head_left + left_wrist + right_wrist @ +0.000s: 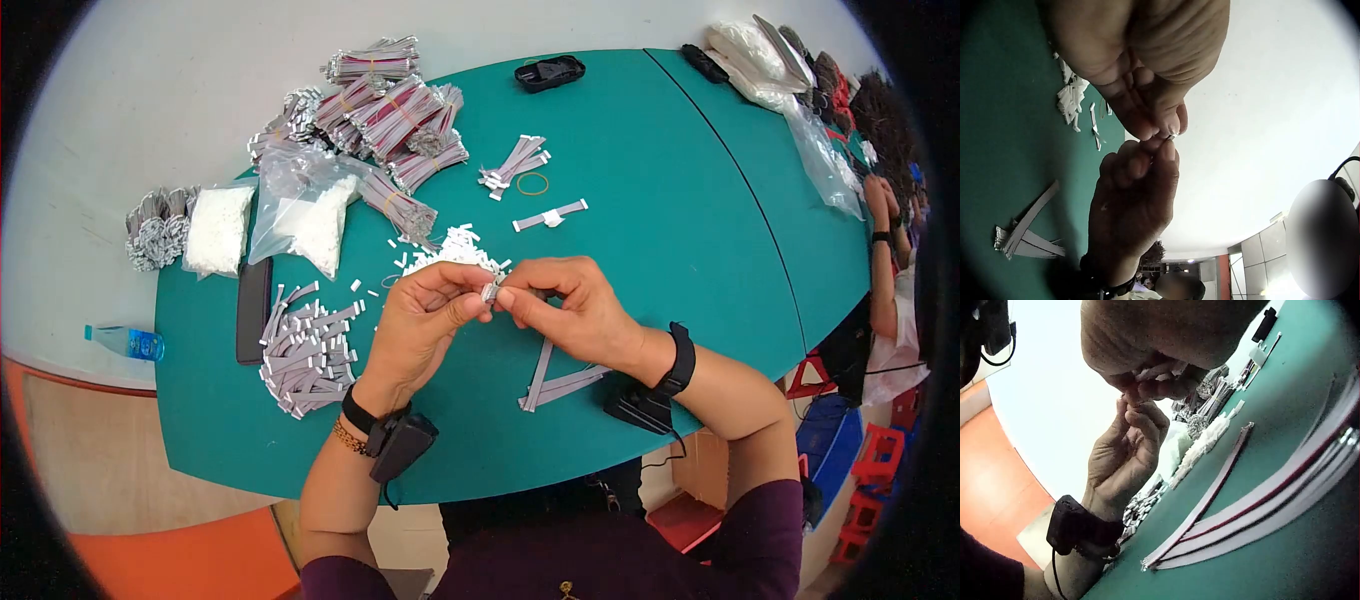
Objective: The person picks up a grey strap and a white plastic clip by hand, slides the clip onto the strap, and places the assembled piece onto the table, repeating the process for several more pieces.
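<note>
Both hands meet above the green table, fingertip to fingertip. The left hand (428, 318) pinches a small white connector (489, 292) between thumb and fingers. From the other side, the right hand (575, 310) pinches the same small piece, with a bit of grey ribbon cable showing at its fingers. In the left wrist view only a tiny white part (1174, 135) shows between the fingertips; the fingers hide the rest. Below the right hand, several flat grey cables (565, 383) lie on the table. Behind the hands is a heap of white connectors (455, 250).
Cables with white ends (308, 350) are piled at the left, beside a dark long case (253, 312). Bundled cables (395, 115) and bags of white parts (217, 228) lie farther back. A few cables (517, 165) and a black pouch (550, 72) lie beyond the hands.
</note>
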A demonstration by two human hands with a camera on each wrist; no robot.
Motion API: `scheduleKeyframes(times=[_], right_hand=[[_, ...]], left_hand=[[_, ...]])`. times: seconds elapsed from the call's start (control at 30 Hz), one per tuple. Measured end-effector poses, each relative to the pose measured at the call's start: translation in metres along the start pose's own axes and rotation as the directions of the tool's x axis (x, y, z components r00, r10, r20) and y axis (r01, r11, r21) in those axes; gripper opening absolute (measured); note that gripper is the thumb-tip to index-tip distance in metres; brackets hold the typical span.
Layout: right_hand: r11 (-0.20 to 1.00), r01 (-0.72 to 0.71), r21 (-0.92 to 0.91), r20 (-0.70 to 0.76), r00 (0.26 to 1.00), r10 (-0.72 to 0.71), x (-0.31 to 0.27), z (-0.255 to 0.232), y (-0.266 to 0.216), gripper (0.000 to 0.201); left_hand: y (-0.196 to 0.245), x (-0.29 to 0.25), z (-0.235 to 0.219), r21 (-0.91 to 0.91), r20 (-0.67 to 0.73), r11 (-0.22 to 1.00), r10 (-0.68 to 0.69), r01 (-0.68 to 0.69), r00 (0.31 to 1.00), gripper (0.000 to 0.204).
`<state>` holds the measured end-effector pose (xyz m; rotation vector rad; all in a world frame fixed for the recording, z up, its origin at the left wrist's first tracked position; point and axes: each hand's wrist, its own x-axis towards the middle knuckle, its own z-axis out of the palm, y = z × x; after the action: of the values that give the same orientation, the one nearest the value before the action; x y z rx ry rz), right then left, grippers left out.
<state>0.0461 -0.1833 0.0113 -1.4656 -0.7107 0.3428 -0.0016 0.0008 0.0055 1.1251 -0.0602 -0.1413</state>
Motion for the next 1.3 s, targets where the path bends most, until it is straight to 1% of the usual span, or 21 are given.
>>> scheduleKeyframes(times=[0.13,0.23,0.33,0.43,0.53,0.63,0.73,0.83,0.93,1.03,1.13,1.23,1.3], right_hand=[[1.0,0.015,0.004,0.008,1.0,-0.015,0.0,-0.001,0.002,0.016],[1.0,-0.008,0.003,0.009,1.0,0.008,0.0,0.0,0.001,0.016],[0.999,-0.038,0.02,0.001,0.999,0.038,0.0,0.0,0.0,0.017],[0.996,-0.09,-0.001,0.016,0.996,0.09,0.001,-0.003,0.001,0.018],[0.997,-0.078,-0.01,0.019,0.997,0.079,0.002,-0.003,0.0,0.018],[0.992,-0.126,0.02,0.037,0.991,0.125,0.001,-0.003,-0.002,0.019],[0.974,-0.202,0.106,0.087,0.977,0.193,0.003,-0.004,-0.002,0.022],[0.953,-0.275,0.126,0.129,0.957,0.259,0.004,-0.007,-0.001,0.024],[0.956,-0.26,0.135,0.117,0.962,0.245,0.003,-0.006,-0.001,0.025],[0.958,-0.247,0.143,0.116,0.966,0.232,0.003,-0.005,-0.003,0.025],[0.953,-0.25,0.172,0.116,0.966,0.233,0.002,-0.003,-0.002,0.024],[0.946,-0.271,0.175,0.119,0.96,0.253,0.001,-0.002,-0.003,0.023],[0.944,-0.279,0.179,0.123,0.958,0.259,0.001,-0.001,-0.004,0.023]], left_hand=[[0.0,0.0,0.001,-0.003,-0.002,1.0,0.001,-0.001,1.0,0.023],[0.001,0.0,0.001,0.036,-0.017,0.999,-0.001,0.001,1.0,0.022],[0.003,0.0,0.002,0.115,-0.033,0.992,0.048,-0.044,0.998,0.021],[0.007,0.0,0.0,0.265,0.013,0.957,0.115,-0.115,0.993,0.019],[0.009,0.001,0.002,0.299,0.044,0.943,0.139,-0.146,0.989,0.018],[0.01,0.001,0.002,0.335,0.055,0.93,0.139,-0.15,0.989,0.018],[0.011,0.0,0.002,0.345,0.047,0.928,0.136,-0.144,0.99,0.019],[0.01,0.001,0.001,0.348,0.059,0.925,0.141,-0.153,0.988,0.021],[0.01,0.0,0.001,0.314,0.039,0.94,0.127,-0.133,0.991,0.022],[0.011,0.0,0.003,0.241,0.063,0.965,0.09,-0.103,0.994,0.022],[0.009,0.0,0.002,0.205,0.04,0.976,0.071,-0.078,0.997,0.021],[0.008,0.0,-0.001,0.168,0.077,0.983,0.059,-0.071,0.995,0.02],[0.009,0.0,0.0,0.196,0.074,0.978,0.063,-0.076,0.995,0.019]])
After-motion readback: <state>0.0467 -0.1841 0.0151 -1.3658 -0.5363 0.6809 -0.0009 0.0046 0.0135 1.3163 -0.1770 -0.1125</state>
